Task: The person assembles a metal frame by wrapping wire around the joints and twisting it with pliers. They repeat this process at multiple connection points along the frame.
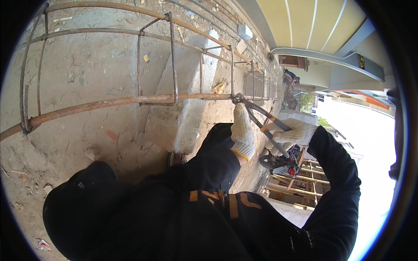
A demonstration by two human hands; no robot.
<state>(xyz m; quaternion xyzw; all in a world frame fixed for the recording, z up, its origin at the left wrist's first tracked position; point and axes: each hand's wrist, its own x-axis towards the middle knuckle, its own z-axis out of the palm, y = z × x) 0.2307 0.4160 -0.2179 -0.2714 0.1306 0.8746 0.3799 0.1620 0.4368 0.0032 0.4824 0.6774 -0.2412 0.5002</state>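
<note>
The right hand (296, 132) grips the pincers (261, 119) by the handles. The left hand (242, 130) steadies them just below the rebar (130, 101). Best keep the nose tight on the joint.

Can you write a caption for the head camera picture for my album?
Two white knit-gloved hands, left and right, work orange-handled metal pincers at a rusty steel rebar cage.
</note>
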